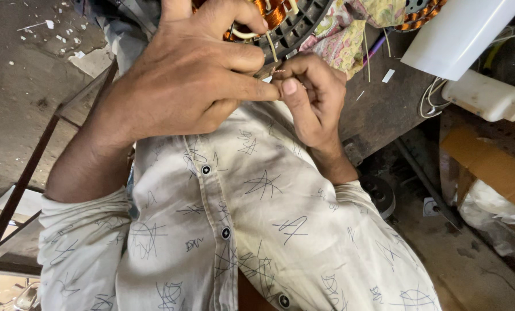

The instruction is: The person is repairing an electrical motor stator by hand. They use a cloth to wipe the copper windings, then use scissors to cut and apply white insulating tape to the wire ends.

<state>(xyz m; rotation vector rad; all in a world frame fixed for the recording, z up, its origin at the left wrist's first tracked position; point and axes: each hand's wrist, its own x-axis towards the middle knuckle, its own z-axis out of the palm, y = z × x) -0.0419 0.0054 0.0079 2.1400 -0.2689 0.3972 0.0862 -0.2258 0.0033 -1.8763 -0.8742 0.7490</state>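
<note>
Here I see my left hand [194,75] curled over the copper-wound motor stator [280,20], fingers pinched on a thin pale wire [270,46]; just beside it my right hand [312,98] is closed, thumb and fingertips nipping the same wire's end; a white plastic housing [459,31] lies further right

This was a small motor-repair workshop. A stator wound with copper coils [280,17] sat at twelve o'clock, a stained workbench [384,109] at two o'clock, and a dusty floor littered with scraps [21,63] at ten o'clock.
</note>
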